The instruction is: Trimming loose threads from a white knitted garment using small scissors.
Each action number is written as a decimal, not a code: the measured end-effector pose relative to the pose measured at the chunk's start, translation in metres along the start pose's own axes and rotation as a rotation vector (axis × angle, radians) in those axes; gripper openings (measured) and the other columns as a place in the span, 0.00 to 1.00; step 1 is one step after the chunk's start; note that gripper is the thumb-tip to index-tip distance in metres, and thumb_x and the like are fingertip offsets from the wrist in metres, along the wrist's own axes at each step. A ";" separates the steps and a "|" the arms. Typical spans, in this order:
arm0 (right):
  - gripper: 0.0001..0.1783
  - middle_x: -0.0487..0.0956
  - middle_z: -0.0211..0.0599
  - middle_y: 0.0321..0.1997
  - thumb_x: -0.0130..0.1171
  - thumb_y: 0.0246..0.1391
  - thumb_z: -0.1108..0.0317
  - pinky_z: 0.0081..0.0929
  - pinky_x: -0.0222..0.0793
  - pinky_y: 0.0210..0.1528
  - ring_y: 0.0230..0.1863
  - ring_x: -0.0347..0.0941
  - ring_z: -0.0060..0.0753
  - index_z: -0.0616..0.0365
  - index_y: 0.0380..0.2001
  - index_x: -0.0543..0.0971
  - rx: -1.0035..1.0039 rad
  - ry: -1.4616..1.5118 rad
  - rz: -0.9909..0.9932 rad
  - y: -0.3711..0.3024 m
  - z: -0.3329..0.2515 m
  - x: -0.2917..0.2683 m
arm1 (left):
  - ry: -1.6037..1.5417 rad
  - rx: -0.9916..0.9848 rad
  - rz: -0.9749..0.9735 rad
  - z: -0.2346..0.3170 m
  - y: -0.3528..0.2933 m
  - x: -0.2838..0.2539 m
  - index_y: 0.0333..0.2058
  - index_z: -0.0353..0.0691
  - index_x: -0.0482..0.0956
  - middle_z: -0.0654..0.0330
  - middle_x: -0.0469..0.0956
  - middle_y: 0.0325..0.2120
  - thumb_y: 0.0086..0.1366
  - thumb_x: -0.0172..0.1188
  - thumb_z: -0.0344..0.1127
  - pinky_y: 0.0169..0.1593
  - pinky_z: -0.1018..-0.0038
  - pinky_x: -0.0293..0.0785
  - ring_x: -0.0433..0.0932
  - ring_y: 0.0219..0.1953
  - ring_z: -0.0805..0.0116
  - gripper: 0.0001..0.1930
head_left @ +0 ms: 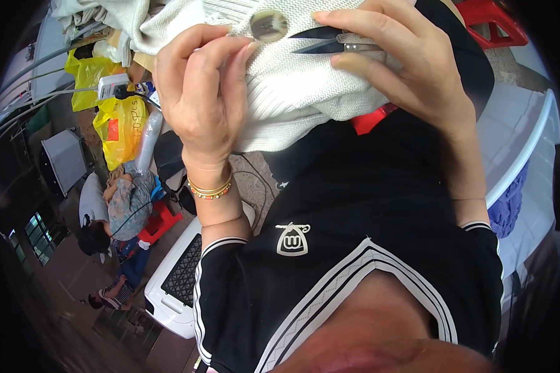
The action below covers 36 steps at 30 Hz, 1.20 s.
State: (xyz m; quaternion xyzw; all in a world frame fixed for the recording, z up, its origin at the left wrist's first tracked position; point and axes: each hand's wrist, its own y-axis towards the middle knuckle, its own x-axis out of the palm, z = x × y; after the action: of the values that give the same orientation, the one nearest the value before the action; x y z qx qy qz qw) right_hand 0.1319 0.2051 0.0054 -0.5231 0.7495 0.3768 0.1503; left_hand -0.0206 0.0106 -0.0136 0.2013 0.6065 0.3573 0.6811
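A cream knitted garment (292,93) with ribbed bands lies over my lap at the top of the view. On it shows a large round button (269,25), mottled brown and grey. Just left of the button, my left hand (202,87) is closed in a pinch with its fingertips close to the button's rim; what lies between them is hidden. My right hand (410,59) grips a pair of thread snips (322,46) between thumb and fingers. The dark blades are spread apart, lie over the knit and point left toward the button.
Yellow plastic bags (121,127), a white plug adapter (113,86) and cables are at left. A white appliance with a black grille (183,270) stands below. At right are a white plastic tub (522,146) and a red stool (494,22). Farther left sits another person (130,205).
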 end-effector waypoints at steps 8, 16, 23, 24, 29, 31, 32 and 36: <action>0.22 0.74 0.34 0.30 0.71 0.45 0.66 0.24 0.69 0.27 0.25 0.72 0.30 0.56 0.46 0.81 -0.023 -0.023 0.021 0.000 0.004 0.000 | -0.040 -0.021 -0.020 -0.003 -0.003 -0.002 0.35 0.38 0.81 0.58 0.80 0.37 0.53 0.70 0.25 0.43 0.72 0.72 0.77 0.40 0.63 0.10; 0.22 0.74 0.36 0.30 0.72 0.46 0.67 0.23 0.68 0.26 0.25 0.72 0.29 0.59 0.46 0.81 -0.007 0.027 0.020 0.000 0.005 0.001 | -0.058 -0.066 -0.036 -0.002 -0.003 -0.002 0.35 0.39 0.82 0.59 0.81 0.38 0.53 0.70 0.26 0.43 0.74 0.72 0.77 0.39 0.65 0.10; 0.22 0.74 0.37 0.30 0.71 0.47 0.68 0.23 0.66 0.27 0.27 0.71 0.30 0.61 0.46 0.80 -0.055 0.072 0.040 0.001 0.011 0.002 | -0.006 0.130 -0.048 -0.018 0.003 -0.005 0.35 0.40 0.83 0.60 0.81 0.39 0.50 0.72 0.28 0.44 0.73 0.72 0.78 0.39 0.65 0.12; 0.22 0.74 0.37 0.30 0.71 0.47 0.68 0.23 0.66 0.27 0.27 0.71 0.30 0.61 0.46 0.80 -0.052 0.070 0.041 0.002 0.012 0.002 | -0.032 0.187 -0.031 -0.019 0.005 -0.005 0.36 0.41 0.83 0.59 0.81 0.40 0.50 0.73 0.29 0.44 0.73 0.72 0.78 0.40 0.64 0.13; 0.22 0.75 0.38 0.31 0.70 0.48 0.69 0.25 0.67 0.30 0.28 0.71 0.32 0.63 0.47 0.80 -0.082 0.108 0.080 0.003 0.013 0.003 | 0.129 0.295 -0.117 -0.012 0.022 -0.017 0.36 0.34 0.78 0.52 0.83 0.41 0.59 0.66 0.26 0.46 0.72 0.77 0.80 0.43 0.60 0.08; 0.22 0.75 0.38 0.31 0.70 0.48 0.69 0.25 0.67 0.31 0.29 0.71 0.33 0.63 0.47 0.80 -0.010 0.163 0.056 0.003 0.016 0.004 | -0.007 0.250 -0.138 -0.014 0.024 -0.019 0.36 0.34 0.77 0.51 0.82 0.41 0.59 0.66 0.26 0.47 0.71 0.76 0.81 0.44 0.60 0.08; 0.22 0.75 0.38 0.31 0.70 0.48 0.69 0.25 0.67 0.31 0.29 0.71 0.33 0.63 0.47 0.80 0.064 0.217 0.031 0.002 0.017 0.004 | -0.208 0.120 -0.078 -0.018 0.018 -0.012 0.37 0.34 0.79 0.51 0.82 0.42 0.58 0.67 0.26 0.48 0.71 0.76 0.81 0.45 0.60 0.09; 0.22 0.75 0.39 0.31 0.70 0.48 0.69 0.26 0.66 0.31 0.29 0.71 0.34 0.63 0.47 0.80 -0.073 0.092 0.070 0.000 0.017 0.004 | -0.051 0.082 -0.132 -0.014 0.012 -0.013 0.38 0.39 0.84 0.59 0.82 0.41 0.49 0.74 0.33 0.45 0.72 0.72 0.79 0.41 0.63 0.16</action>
State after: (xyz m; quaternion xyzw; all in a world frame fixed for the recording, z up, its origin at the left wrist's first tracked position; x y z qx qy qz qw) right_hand 0.1273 0.2144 -0.0087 -0.5186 0.7592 0.3843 0.0832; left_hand -0.0373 0.0064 0.0011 0.1976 0.6152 0.2809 0.7096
